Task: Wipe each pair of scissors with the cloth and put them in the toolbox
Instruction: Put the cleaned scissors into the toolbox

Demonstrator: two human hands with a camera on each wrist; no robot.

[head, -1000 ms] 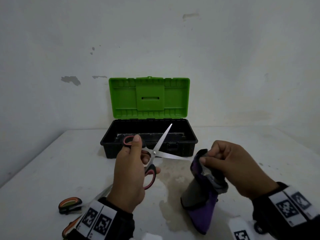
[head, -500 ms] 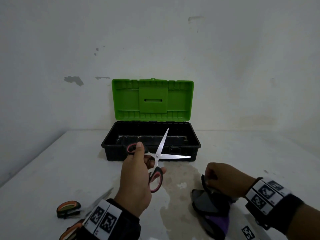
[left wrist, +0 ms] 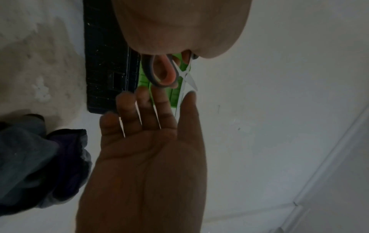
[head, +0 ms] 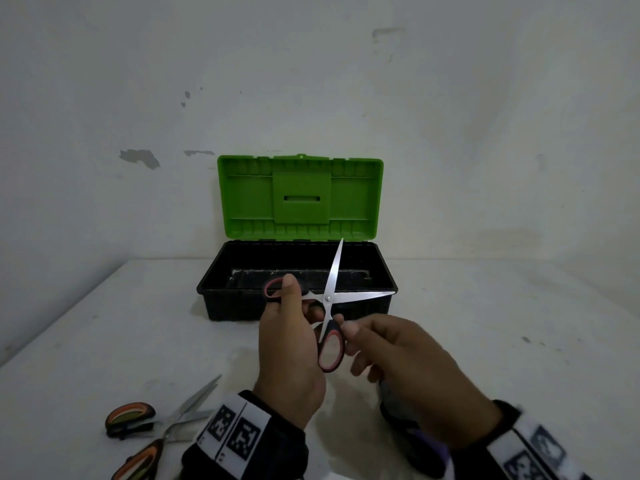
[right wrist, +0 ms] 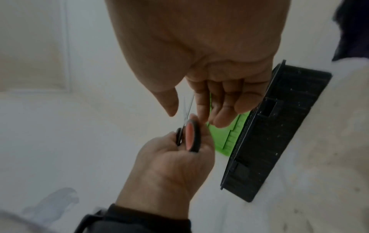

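My left hand [head: 298,317] grips the red-and-black scissors [head: 327,298] by their upper handle, blades spread wide, just in front of the black toolbox [head: 242,306]. The toolbox's green lid [head: 301,195] stands open. My right hand [head: 367,344] has loosely straight fingers, and its fingertips [left wrist: 159,94] touch the lower handle [right wrist: 191,135]. The blade runs between its thumb and fingers in the right wrist view. The grey-purple cloth [left wrist: 40,157] lies on the table under my right forearm, mostly hidden in the head view.
Orange-handled scissors [head: 131,415] lie on the white table [head: 104,341] at the lower left, by my left wrist. A damp stain marks the table in front of the toolbox. A white wall rises right behind the toolbox.
My right hand let the cloth go onto the table and came up to the scissors' lower handle. My left hand kept the spread scissors and drifted slightly toward the toolbox.
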